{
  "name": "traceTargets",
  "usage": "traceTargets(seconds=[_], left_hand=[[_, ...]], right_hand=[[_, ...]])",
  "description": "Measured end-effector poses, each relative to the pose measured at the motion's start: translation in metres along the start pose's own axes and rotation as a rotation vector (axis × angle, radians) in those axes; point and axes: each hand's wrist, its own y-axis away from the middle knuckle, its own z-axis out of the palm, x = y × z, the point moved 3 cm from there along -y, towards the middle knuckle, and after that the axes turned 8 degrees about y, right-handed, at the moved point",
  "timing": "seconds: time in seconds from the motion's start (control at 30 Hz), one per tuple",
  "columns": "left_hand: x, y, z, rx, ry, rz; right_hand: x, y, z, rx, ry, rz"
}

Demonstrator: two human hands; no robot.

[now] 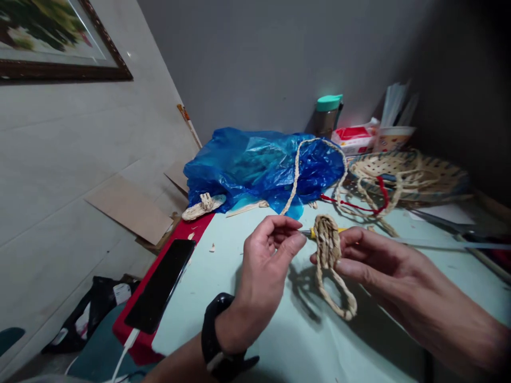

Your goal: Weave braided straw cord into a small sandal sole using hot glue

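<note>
My right hand (375, 266) pinches a small woven straw sole (327, 242) between thumb and fingers, above the table. A twisted straw loop hangs from its lower end. Close on its left is my left hand (271, 260), with fingers curled and thumb near the index finger. A braided straw cord (296, 181) runs down behind the left fingers, which seem closed on it; the grip itself is hidden. Behind the sole shows a yellow-handled tool (312, 233) with a grey shaft, partly covered.
A blue plastic bag (255, 165) lies at the back, with a finished-looking small straw sandal (204, 206) before it. At right are a woven basket (443, 170) and red cord (383, 194). A phone (162, 284) lies on the left edge. A bottle (327, 114) stands behind.
</note>
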Motion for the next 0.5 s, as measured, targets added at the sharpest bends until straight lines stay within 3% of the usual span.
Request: traceTargets(seconds=[0.1, 0.23, 0.3, 0.5], left_hand=[[-0.002, 0.002, 0.003, -0.118, 0.121, -0.124], [-0.006, 0.007, 0.01, -0.337, 0.251, -0.24], [-0.008, 0.009, 0.011, -0.345, 0.295, -0.269], [-0.011, 0.011, 0.009, -0.223, 0.32, -0.307]], right_hand=[[0.0, 0.002, 0.001, -0.102, -0.125, 0.012], [0.003, 0.002, 0.003, -0.147, -0.164, 0.047], [0.005, 0.001, 0.003, -0.143, -0.148, 0.05], [0.021, 0.004, -0.001, -0.053, -0.143, 0.139]])
